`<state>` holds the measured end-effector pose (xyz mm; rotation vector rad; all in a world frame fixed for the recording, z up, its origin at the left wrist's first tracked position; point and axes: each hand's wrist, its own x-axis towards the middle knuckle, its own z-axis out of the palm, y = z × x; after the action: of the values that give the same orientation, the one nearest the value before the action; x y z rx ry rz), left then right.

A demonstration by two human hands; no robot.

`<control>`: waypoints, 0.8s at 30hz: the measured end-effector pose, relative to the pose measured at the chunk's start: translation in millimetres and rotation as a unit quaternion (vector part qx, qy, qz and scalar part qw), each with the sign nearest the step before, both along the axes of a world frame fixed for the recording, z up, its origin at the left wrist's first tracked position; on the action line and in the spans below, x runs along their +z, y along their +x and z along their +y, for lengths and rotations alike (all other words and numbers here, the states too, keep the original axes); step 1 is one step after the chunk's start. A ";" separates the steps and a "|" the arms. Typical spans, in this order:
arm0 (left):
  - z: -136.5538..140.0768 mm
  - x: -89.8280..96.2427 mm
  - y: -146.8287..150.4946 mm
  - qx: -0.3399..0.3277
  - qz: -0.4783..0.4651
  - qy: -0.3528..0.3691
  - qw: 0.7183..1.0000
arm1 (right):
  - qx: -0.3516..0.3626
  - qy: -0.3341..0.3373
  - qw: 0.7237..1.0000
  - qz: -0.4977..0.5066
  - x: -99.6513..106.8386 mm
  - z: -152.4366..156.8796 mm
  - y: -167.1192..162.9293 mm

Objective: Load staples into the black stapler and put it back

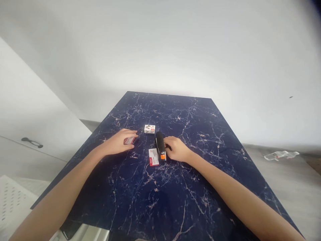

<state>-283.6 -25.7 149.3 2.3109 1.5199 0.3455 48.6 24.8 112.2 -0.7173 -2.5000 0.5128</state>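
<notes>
My left hand rests on the left of the table, its thumb and fingers around a small red-and-white box. To the right, my right hand has its fingers curled against the right side of a black stapler with an orange part at its near end. Some of those fingertips are hidden. A red-and-white printed card lies flat just left of the stapler. Beyond it stands a small white box with dark pictures and red print, touched by neither hand.
The dark blue marble-patterned table reaches toward a pale wall. At left are a white cabinet with a dark handle and a white perforated seat. Clear plastic wrapping lies on the floor at right.
</notes>
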 end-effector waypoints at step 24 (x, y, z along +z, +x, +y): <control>-44.9 -21.9 91.1 -0.027 -0.086 0.039 0.995 | -0.013 0.041 0.999 -0.028 -2.7 1.1 -1.0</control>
<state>-192.6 -70.6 127.4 2.3098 1.3796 0.5836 47.6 25.9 109.6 -0.7396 -2.5448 0.3823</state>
